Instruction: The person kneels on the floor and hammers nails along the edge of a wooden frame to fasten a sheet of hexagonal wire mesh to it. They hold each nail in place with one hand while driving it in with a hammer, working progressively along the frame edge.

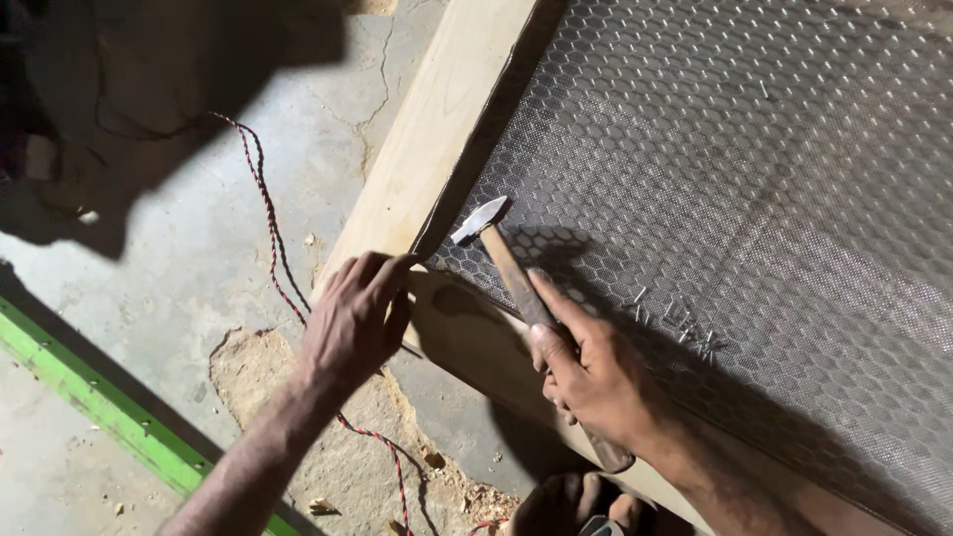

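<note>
While wrapped on the hammer point(511, 273), right-hand fingers point(556, 303); left hand point(357, 318) pinching mesh point(715, 179).

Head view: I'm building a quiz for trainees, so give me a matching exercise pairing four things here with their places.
Things:
1. hammer
2. twisted red cord
3. loose nails
4. green bar

Places:
A. scattered on the wire mesh
B. lower left, on the floor
C. gripped in the right hand
D. trailing across the floor past the left hand

Pairs: 1-C, 2-D, 3-A, 4-B
</note>
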A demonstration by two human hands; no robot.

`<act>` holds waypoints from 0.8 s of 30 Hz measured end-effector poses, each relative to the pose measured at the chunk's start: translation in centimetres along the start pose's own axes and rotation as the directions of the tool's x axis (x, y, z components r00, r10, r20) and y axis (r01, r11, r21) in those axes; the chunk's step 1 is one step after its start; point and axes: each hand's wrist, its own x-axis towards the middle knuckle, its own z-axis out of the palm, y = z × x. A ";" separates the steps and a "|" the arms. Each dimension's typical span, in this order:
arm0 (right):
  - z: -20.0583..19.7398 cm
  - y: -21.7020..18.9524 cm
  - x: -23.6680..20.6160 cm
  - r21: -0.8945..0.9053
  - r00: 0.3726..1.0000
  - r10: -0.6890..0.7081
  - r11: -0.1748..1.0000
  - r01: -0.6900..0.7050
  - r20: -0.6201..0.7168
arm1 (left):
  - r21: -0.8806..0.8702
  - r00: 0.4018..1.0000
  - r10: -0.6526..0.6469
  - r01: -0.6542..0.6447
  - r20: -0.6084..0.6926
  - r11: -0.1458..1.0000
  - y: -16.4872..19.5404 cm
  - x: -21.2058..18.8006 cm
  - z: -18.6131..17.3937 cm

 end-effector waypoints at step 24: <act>-1.2 -0.1 -1.3 -0.043 0.995 0.101 0.994 -0.101 0.004 | 0.084 0.991 0.080 -0.089 0.107 0.993 -0.7 6.2 0.6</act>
